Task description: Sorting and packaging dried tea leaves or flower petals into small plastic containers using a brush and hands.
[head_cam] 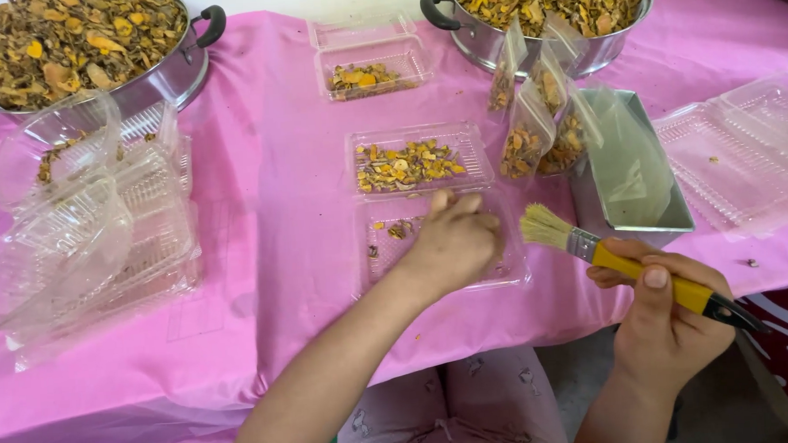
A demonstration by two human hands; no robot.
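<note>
A: What are the hands doing rn?

B: Left hand [452,241] is curling over the open clear tray [428,198], fingers bent as if pinching some dried bits; what is inside the pinch, I cannot tell. Right hand [668,311] is closing around a brush [631,269], yellow handle, pale bristles pointing to the tray.

A: And the tray is sitting where?

B: Middle of the pink surface [280,253], near the front edge. Far half is holding dried yellow-orange chips [405,166]; near half has only few crumbs.

A: What could be going wrong?

B: I think the tray is thin, light plastic, so the brush could be pushing it or flicking crumbs onto the cloth. Also the bags [540,122] are leaning on the right pot [549,11] w/ open tops, just beside; one bump and they are tipping, imo.

A: Textures?

B: Chips are looking dry, curled, irregular. Pots are shiny steel, round. Left stack of empty trays [93,226] is glossy, ribbed, piled loosely.
</note>
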